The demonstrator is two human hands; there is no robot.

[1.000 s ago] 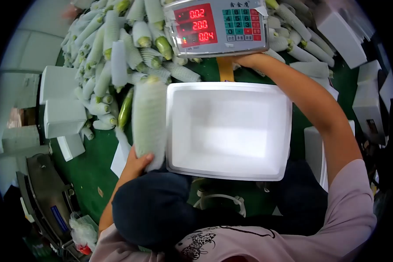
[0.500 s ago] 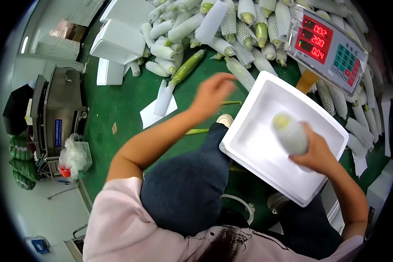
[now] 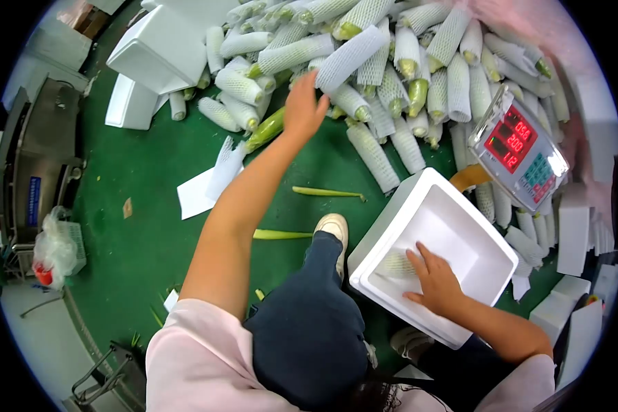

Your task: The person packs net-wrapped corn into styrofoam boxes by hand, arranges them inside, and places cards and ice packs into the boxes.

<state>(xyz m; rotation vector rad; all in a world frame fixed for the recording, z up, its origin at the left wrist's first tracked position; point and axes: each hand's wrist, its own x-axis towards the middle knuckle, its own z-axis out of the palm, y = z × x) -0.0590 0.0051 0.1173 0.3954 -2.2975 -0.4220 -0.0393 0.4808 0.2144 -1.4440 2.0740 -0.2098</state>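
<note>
My left hand (image 3: 303,110) reaches to the heap, thumb apart, its fingertips at the lower end of a corn ear in a white foam net sleeve (image 3: 351,59). Whether they touch it is hard to tell. Below that hand lies a green unsleeved corn ear (image 3: 266,129), partly covered by my arm. My right hand (image 3: 436,278) is open inside a white foam box (image 3: 384,230), fingers spread. Beside its fingertips, a sleeved corn ear (image 3: 395,264) rests on the box floor against the left side.
A scale display (image 3: 518,151) with red digits stands behind the box. Sleeved corn (image 3: 453,89) is heaped across the back. White foam boxes (image 3: 154,48) stand at upper left. Green leaf strips (image 3: 326,192) and a white sheet (image 3: 196,199) lie on the green floor.
My right hand has let go of the sleeved corn ear, now down in the box. My left hand has moved forward to the heap. The scale digits have changed and the view has shifted.
</note>
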